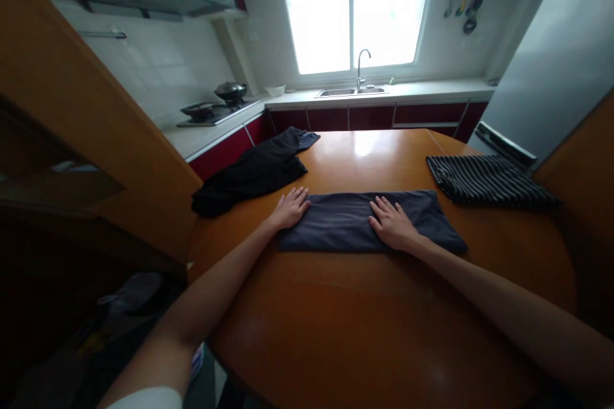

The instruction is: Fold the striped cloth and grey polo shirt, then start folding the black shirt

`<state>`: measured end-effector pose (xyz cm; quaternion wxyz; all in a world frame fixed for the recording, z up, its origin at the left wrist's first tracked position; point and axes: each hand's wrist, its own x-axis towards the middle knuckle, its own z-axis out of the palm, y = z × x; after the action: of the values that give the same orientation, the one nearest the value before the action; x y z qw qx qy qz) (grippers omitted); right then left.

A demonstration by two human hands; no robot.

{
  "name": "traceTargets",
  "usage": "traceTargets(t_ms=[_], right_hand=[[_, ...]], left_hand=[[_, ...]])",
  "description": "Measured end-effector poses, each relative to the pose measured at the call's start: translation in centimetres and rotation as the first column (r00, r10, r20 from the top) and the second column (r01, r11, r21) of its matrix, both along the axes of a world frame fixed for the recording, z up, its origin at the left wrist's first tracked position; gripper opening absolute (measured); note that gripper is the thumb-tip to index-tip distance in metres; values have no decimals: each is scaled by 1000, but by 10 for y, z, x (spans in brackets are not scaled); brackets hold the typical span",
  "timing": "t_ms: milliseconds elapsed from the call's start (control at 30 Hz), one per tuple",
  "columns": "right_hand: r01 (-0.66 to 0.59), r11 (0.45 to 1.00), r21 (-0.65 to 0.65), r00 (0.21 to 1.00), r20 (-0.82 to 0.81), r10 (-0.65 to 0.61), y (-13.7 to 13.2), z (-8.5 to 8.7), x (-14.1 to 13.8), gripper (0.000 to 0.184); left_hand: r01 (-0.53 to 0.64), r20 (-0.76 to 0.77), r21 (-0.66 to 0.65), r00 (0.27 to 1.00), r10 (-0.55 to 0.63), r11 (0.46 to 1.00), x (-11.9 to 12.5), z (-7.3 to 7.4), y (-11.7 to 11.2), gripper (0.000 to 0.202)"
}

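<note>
A dark grey-blue folded garment (pixel 345 230) lies flat as a long strip on the wooden table (pixel 336 319); its exact kind does not show. My left hand (pixel 290 208) rests at its left end, palm down, fingers stretched out. On the right half of the cloth my right hand (pixel 392 225) lies flat with the fingers spread. Neither hand grips anything. Beyond my left hand a black garment (pixel 254 172) lies loosely rumpled along the table's edge. To the right sits a black-and-white striped cloth (pixel 484 180), folded into a neat flat shape.
Behind the table runs a counter (pixel 422 91) with a sink (pixel 336 93) and tap (pixel 359 70) under a window. A wok (pixel 231 91) and a pan (pixel 197 110) stand on the stove at left. A fridge (pixel 547 57) stands at right.
</note>
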<state>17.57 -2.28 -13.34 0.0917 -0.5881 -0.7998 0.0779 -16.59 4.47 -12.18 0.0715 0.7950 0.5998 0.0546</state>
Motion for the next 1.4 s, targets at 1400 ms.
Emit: traceTargets(t_ms=[1400], right_hand=[[-49, 996, 73, 997, -56, 53, -4, 11, -20, 60]], left_hand=[[35, 439, -285, 893, 97, 958, 2, 64, -47, 86]])
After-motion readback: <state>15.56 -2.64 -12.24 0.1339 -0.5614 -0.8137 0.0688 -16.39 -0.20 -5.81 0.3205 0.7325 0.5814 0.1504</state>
